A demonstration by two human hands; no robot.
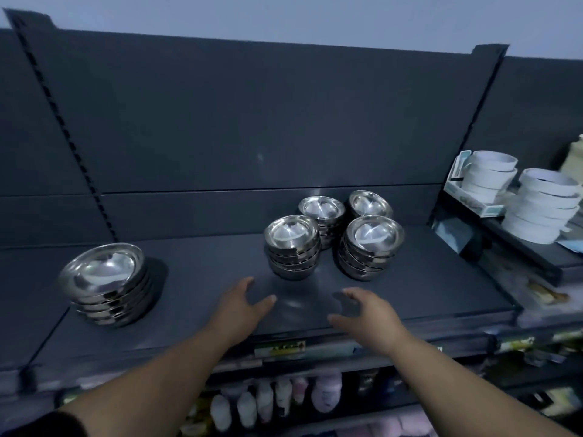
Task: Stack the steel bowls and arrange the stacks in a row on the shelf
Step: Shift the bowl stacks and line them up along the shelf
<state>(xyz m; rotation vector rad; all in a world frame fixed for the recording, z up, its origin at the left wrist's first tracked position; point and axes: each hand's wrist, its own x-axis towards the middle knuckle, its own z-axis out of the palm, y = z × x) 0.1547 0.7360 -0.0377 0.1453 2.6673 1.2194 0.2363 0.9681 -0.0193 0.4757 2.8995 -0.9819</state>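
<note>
Progress: stacking looked finished, since every steel bowl in view sat nested in one of five stacks on the dark shelf (202, 272), and no loose bowl showed.
Remaining: the row, as judged from the layout, was not yet made. Four stacks stood bunched two by two, and the fifth stood well apart.
Outlier: the far-left stack (105, 280) stood alone towards the shelf's left end and looked tilted, which the wide lens may have caused.
Front pair: the front-middle stack (291, 249) stood nearest the hands, with the front-right stack (372, 249) just beside it.
Back pair: the back-middle stack (321, 219) and the back-right stack (370, 205) stood close behind the front pair, near the back panel.
Left side: the left hand (243, 305) hovered low over the shelf's front, fingers spread and relaxed, holding nothing.
Right side: the right hand (362, 313) mirrored it, fingers loosely apart and thumb out, also holding nothing.
Hands to bowls: both hands were short of the cluster and touched no stack. The front-middle stack lay just beyond the gap between them.
Contact with shelf: it could not be told whether the palms rested on it.
Neighbouring shelf: white bowls (542, 206) stood stacked to the right, apart from the steel ones.
</note>
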